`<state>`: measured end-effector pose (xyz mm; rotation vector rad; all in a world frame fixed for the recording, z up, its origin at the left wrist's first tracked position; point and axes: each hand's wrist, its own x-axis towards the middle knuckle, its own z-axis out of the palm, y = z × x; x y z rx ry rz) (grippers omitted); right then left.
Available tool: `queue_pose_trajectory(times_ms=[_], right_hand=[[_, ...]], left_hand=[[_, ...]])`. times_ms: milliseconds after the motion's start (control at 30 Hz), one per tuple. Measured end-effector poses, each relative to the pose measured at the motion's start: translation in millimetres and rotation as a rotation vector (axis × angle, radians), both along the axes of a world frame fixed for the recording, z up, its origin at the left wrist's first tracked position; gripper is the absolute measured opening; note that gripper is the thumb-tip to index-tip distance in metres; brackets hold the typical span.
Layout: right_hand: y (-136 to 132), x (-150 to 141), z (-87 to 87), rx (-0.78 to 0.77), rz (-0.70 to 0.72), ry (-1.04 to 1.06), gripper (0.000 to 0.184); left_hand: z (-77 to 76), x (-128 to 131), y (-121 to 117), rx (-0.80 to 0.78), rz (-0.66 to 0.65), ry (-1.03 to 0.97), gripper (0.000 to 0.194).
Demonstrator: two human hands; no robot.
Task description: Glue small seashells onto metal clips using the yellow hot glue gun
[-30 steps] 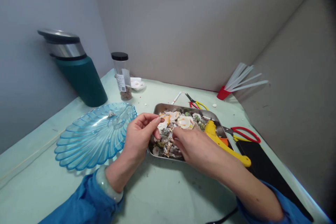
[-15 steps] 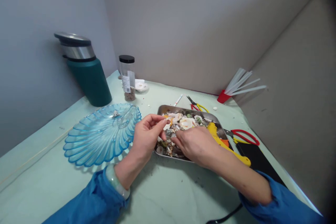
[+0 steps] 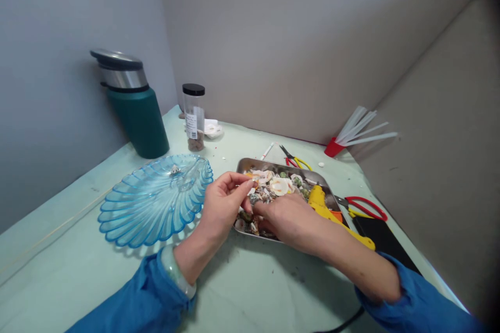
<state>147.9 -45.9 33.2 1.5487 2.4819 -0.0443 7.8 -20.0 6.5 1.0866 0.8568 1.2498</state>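
Observation:
A metal tray (image 3: 239, 233) full of mixed seashells (image 3: 280, 186) lies in front of me. Over its left side my left hand (image 3: 226, 199) is closed in a pinch, thumb against forefinger; whatever small thing sits between the tips is too small to name. My right hand (image 3: 287, 218) reaches down into the shells near the tray's front edge, its fingers bent and their tips partly hidden. A yellow glue gun (image 3: 324, 207) rests across the tray's right side, close to my right wrist. Left of my hands is a blue scalloped dish (image 3: 150, 208) holding a small shell piece (image 3: 175, 169).
A teal bottle (image 3: 136, 119) and a clear jar (image 3: 194, 119) with a black lid stand at the back left. Pliers (image 3: 295, 158) lie behind the tray, and red-handled cutters (image 3: 363, 207) to its right. Glue sticks (image 3: 357, 125) lean in a red cup (image 3: 334, 147) at the back right.
My right hand's fingers have shifted slightly left and lower among the shells. The left hand keeps its pinch. The whole view has shifted a little.

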Motion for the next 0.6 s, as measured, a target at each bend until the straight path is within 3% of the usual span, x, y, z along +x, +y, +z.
queue_pose_trajectory(times_ms=[267, 600], right_hand=[[0, 11, 6.5, 0.008, -0.043, 0.127, 0.024], [-15, 31, 3.1, 0.06, -0.028, 0.329, 0.019]], left_hand=[[0.8, 0, -1, 0.003, 0.001, 0.015, 0.014], [-2.5, 0, 0, 0.021, -0.007, 0.055, 0.013]])
